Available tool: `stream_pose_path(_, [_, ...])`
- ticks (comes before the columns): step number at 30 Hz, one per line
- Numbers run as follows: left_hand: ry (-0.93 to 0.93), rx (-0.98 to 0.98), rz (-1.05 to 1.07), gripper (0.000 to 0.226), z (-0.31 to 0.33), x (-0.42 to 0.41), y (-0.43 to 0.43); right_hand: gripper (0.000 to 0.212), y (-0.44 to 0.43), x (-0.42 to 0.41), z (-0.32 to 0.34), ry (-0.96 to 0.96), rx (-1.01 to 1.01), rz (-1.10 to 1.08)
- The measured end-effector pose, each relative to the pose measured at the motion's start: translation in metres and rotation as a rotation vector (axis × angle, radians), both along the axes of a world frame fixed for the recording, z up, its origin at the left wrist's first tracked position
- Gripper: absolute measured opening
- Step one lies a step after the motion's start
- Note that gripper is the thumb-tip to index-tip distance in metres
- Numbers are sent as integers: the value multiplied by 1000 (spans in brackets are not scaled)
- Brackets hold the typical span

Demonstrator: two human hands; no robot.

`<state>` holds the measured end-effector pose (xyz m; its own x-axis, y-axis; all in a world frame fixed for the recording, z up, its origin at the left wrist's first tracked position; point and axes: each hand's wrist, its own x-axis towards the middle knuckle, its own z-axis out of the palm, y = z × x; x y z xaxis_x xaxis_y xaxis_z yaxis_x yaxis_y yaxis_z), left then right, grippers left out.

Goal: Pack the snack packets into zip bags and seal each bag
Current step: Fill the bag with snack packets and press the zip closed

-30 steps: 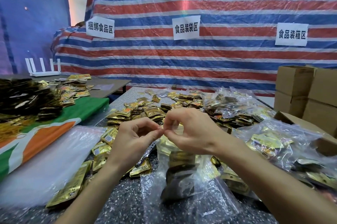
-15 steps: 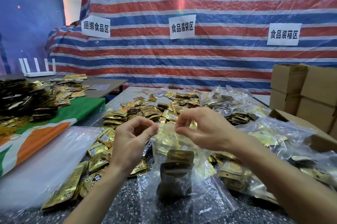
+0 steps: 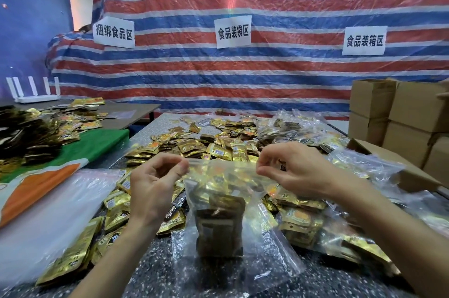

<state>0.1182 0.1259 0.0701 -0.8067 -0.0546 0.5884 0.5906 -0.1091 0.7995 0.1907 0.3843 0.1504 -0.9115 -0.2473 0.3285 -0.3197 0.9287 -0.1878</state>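
Above the speckled worktop (image 3: 155, 276), two hands are holding one zip bag (image 3: 226, 176) upright: the left hand (image 3: 155, 186) is pinching the top left corner in its grip, and the right hand (image 3: 298, 171) is pinching the top right. One dark bundle of snack packets (image 3: 220, 225) is standing inside. Loose gold packets (image 3: 218, 144) are crowding the bag behind and on both sides, too many to count. Three paper signs (image 3: 232, 31) are hanging on the striped tarp (image 3: 267, 79) and cardboard boxes (image 3: 413, 108) are sitting stacked at the right.

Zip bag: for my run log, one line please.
phase: sealing | left hand: pinches bag top | right hand: pinches bag top | bag: holds packets, on table
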Motion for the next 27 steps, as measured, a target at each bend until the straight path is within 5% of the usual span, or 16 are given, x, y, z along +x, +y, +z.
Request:
stream_pose_path(8, [14, 3, 24, 22, 0, -2, 4, 13, 18, 11, 0, -24, -28, -7])
stream_pose_path(19, [-5, -9, -15, 26, 5, 2, 9, 33, 28, 15, -6, 205, 51, 66])
stream_pose_path(24, [-42, -9, -118, 16, 6, 6, 7, 44, 31, 9, -41, 39, -316, 87])
stream_pose_path(27, [-90, 59, -220, 9, 10, 11, 15, 83, 25, 10, -79, -229, -525, 30])
